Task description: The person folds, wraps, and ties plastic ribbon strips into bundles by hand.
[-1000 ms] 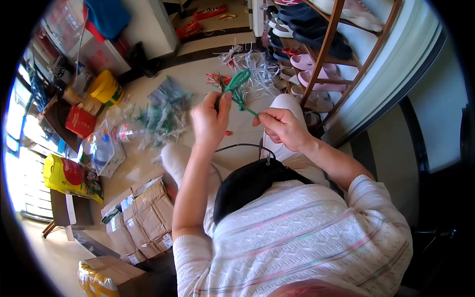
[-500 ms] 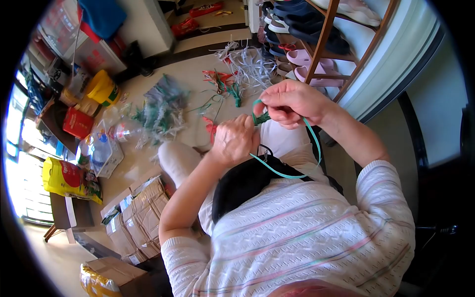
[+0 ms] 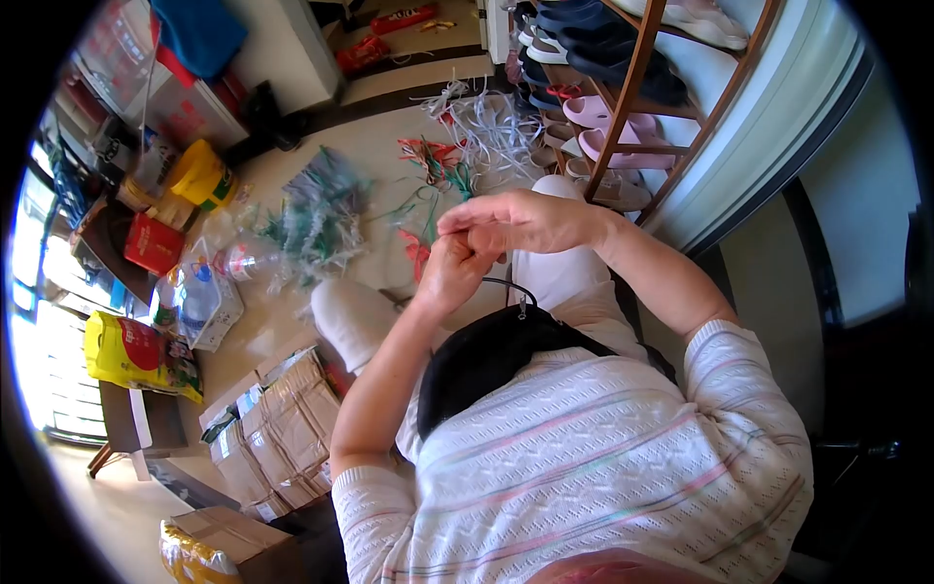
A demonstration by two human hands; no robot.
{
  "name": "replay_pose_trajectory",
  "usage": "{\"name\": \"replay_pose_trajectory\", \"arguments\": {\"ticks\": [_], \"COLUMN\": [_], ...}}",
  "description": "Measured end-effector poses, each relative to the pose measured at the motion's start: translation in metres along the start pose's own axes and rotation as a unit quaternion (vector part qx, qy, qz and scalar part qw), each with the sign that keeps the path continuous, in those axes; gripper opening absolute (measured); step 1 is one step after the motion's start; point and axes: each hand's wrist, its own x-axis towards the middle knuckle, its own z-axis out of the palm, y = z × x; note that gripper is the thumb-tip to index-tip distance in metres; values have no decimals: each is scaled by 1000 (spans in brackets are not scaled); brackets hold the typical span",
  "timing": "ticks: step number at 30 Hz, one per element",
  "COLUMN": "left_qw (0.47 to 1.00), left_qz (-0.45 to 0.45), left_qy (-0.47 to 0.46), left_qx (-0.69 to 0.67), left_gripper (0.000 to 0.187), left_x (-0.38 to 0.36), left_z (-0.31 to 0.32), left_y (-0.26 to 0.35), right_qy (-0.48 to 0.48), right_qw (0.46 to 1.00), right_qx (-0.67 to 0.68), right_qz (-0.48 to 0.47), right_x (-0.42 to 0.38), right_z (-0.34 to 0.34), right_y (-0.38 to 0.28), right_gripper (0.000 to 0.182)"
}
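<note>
A loose tangle of clear and green plastic (image 3: 319, 209) spreads across the floor at left, where a shifting leg could scatter it. A red strip (image 3: 413, 251) lies just beyond the left hand (image 3: 451, 276), its fingers curled; green strands (image 3: 458, 177) rest on the floor farther off, liable to snag one another if pulled. At right, the right hand (image 3: 533, 220) covers the left; whether either grip holds anything cannot be told, and a hidden strand could slip if pressure eases.

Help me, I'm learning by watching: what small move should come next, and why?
Probably lift the bare right hand slightly off the bare left hand: the two meet, the right overlapping the left, so anything between them is hidden from view.
</note>
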Motion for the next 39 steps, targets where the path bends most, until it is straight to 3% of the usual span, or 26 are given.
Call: {"name": "replay_pose_trajectory", "arguments": {"ticks": [1,4,6,10,12,13,16,17,20,23,27,30,34,37,39], "left_qw": [1000,995,975,969,957,946,914,901,898,965,980,958,940,943,944], "left_qz": [-6,-61,-148,-125,-114,-113,-97,-90,-79,-46,-3,116,99,85,19], "left_qy": [-16,-75,-125,-43,-36,-38,-6,10,60,132,189,259,297,295,275], "left_qx": [9,-17,-106,-209,-265,-300,-394,-424,-429,-222,-57,-36,-135,-130,-180], "left_gripper": [32,33,33,34,33,33,32,32,31,30,28,26,27,31,32], "left_x": [0,-1,-1,3,5,6,9,9,13,17,23,34,44,44,41], "left_z": [-1,-8,-15,-25,-25,-27,-28,-28,-27,-31,-35,-26,-26,-25,-24], "left_y": [-2,9,29,36,37,29,33,37,40,32,17,5,-3,1,8], "right_qy": [-15,-87,-61,49,64,124,101,173,125,145,120,160,170,156,184], "right_qw": [996,984,991,966,944,935,826,842,901,890,855,849,821,819,824], "right_qx": [-89,5,34,233,312,323,549,499,400,414,496,497,543,548,530], "right_qz": [5,157,110,97,83,78,79,111,114,123,94,75,37,71,71], "right_x": [-1,0,-1,-7,-12,-11,-8,-9,-6,-8,-11,3,12,13,15], "right_z": [-1,-16,-28,-24,-25,-17,-18,-10,3,6,13,41,41,47,53], "right_y": [-11,-4,16,19,25,25,41,45,35,32,42,40,51,39,37], "right_gripper": [55,49,43,42,46,45,40,34,29,22,17,16,17,17,18]}}
